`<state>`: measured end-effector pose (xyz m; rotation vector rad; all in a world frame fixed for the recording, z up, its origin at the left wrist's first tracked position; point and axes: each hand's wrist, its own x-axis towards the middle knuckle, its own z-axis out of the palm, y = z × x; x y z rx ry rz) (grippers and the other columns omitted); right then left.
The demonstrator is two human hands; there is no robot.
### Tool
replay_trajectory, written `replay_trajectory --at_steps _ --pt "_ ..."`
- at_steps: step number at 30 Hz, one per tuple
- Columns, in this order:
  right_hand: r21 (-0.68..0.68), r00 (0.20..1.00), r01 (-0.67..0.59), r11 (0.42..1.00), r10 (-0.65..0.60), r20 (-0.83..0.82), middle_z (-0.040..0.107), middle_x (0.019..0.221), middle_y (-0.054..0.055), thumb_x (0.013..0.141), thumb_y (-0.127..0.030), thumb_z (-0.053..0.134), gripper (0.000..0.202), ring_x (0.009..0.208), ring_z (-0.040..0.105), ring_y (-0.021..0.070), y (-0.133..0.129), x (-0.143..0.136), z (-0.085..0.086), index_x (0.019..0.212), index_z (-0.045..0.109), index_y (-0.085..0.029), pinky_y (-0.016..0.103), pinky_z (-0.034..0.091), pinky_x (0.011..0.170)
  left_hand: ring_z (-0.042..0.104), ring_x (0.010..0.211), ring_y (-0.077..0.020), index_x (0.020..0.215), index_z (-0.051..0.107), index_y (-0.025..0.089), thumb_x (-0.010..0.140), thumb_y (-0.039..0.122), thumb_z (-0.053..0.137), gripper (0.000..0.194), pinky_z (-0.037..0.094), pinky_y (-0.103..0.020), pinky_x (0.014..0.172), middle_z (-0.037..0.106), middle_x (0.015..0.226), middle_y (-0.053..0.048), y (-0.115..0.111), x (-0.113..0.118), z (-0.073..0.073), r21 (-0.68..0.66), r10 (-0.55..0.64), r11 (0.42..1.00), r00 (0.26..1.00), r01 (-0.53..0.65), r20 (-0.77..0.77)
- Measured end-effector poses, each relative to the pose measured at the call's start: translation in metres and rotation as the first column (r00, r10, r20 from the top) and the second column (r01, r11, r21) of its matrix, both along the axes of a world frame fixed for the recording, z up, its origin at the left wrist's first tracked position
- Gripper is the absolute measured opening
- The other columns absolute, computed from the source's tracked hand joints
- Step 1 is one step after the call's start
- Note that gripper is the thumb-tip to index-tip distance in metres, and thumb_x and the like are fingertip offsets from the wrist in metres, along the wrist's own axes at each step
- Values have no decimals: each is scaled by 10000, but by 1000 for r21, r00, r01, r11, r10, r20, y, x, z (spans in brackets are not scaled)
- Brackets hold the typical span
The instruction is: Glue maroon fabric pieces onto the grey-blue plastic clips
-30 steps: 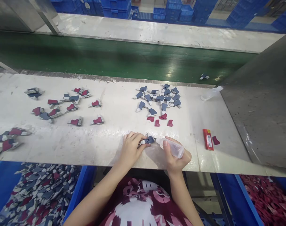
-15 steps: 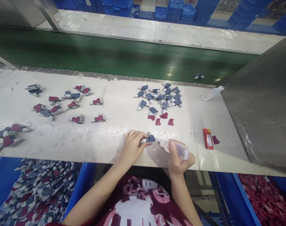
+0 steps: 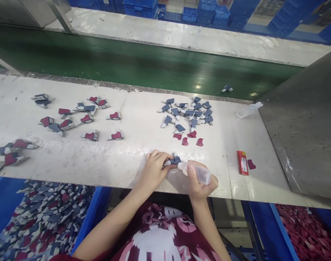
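Note:
Between the thumb and fingers of my left hand (image 3: 154,168) is a small blue-grey and white plastic part (image 3: 176,160), held just over the table near its front edge. My right hand (image 3: 199,183) is wrapped round a clear squeeze bottle (image 3: 199,173), tilted with its nozzle to the left. The nozzle end meets the part; whether it touches cannot be made out. Just beyond my hands lie several loose dark red pieces (image 3: 185,141). Behind them is a cluster of blue-grey and white parts (image 3: 188,113).
Parts with red inlays (image 3: 116,135) are scattered on the left of the white table (image 3: 135,137). At right are a red box (image 3: 242,163), another clear bottle (image 3: 249,110) and a metal housing (image 3: 304,127). A green conveyor belt (image 3: 143,65) runs behind. Blue bins (image 3: 100,203) stand below.
The bottle in my right hand has moved left, bringing its nozzle up to the part. My left hand keeps its hold with little movement. One part on the conveyor has shifted slightly left.

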<state>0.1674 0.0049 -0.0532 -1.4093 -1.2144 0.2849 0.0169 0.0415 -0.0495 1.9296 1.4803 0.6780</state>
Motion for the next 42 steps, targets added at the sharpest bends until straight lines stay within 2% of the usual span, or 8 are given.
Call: replay_trajectory --at_steps 15,32,39,42 --pt "-16 1000 19 1000 -19 23 768 784 86 841 -293 706 147 644 727 214 3 0 -1 863 736 -151 320 586 570 605 952 -224 948 667 237 863 263 733 111 373 -377 850 742 943 0 0 0 1 6 1 1000 1000 -1 -12" --pt "28 998 -19 999 17 55 770 810 82 837 -268 706 124 682 735 217 4 2 -4 889 729 -157 334 597 610 607 975 -231 949 672 246 859 251 730 107 381 -383 861 753 965 2 0 2 2 -15 18 1000 1000 -18 3" --pt "-14 997 73 997 -74 -25 757 808 86 845 -318 698 181 697 726 229 1 3 -12 892 737 -148 349 586 631 603 983 -244 954 661 250 846 293 747 144 387 -402 866 750 981 -6 0 1 0 -6 7 1000 1000 -7 -8" --pt "-39 977 177 983 -180 -112 744 851 103 853 -372 683 251 735 720 239 1 8 -13 920 733 -135 354 584 636 580 951 -246 949 672 242 836 276 755 145 413 -407 860 736 914 -14 -1 1 1 11 24 1000 1000 -24 13"
